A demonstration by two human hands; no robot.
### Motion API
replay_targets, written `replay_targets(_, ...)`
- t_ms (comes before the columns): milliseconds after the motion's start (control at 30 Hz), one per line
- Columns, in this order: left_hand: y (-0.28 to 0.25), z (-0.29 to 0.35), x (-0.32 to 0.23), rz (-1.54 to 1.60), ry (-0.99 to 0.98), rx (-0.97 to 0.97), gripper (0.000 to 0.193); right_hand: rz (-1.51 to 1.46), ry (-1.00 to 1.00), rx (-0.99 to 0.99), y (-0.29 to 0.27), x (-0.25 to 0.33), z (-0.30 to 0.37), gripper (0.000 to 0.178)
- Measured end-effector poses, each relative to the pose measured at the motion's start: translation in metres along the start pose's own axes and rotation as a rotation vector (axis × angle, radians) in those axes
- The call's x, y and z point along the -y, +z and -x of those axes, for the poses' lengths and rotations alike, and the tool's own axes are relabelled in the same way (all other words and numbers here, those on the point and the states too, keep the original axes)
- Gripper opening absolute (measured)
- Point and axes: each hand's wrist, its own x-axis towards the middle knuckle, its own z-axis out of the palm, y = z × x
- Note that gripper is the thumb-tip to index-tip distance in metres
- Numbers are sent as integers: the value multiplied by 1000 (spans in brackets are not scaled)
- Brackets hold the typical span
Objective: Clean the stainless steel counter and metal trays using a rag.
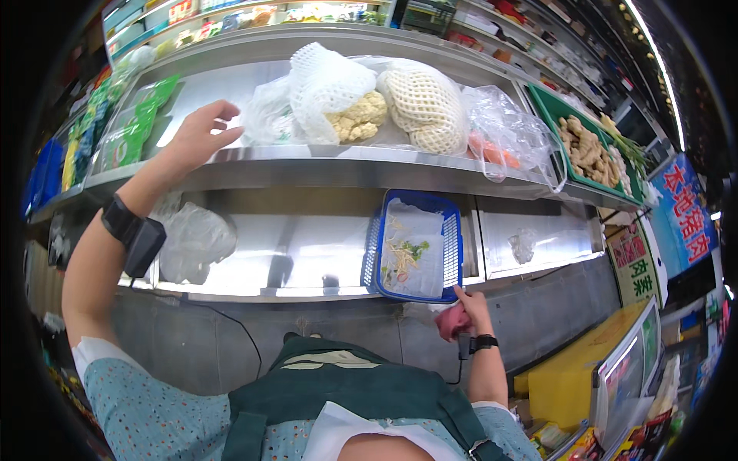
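Note:
My left hand (pixel 201 132) is raised over the upper metal shelf, fingers apart and holding nothing. Just right of it lie a clear plastic bag (pixel 269 115) and a white foam net (pixel 327 77), with pale yellow cauliflower (pixel 360 117) showing below the net. Down at the lower shelf, my right hand (pixel 475 309) is closed around a crumpled pinkish-red cloth (pixel 453 321). Its fingertips meet the near right corner of a blue plastic basket (pixel 457 257). White liner sheets and a few vegetable scraps (pixel 407 257) lie inside that basket.
Another cream netted bundle (pixel 423 107) and a clear bag with orange vegetables (pixel 496 152) sit on the upper shelf. A green crate (pixel 550 115) of ginger (pixel 592 150) stands at right. Crumpled plastic (pixel 198 242) rests on the lower shelf; a black cable (pixel 238 324) hangs in front.

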Motion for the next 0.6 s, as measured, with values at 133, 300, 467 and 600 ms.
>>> replay_targets(133,-9,-25,12,41,-151,67,45,220,-199,26,-94,64,44,38)
replay_targets(300,9,-64,15,67,-266,180,66,-142,-613,-33,-171,241,117,26)
replay_targets(467,28,-84,28,122,-346,173,60,185,-962,-146,-150,363,69,33)
replay_targets(600,26,-96,19,383,-449,303,27,349,-918,-381,-131,398,-18,35)
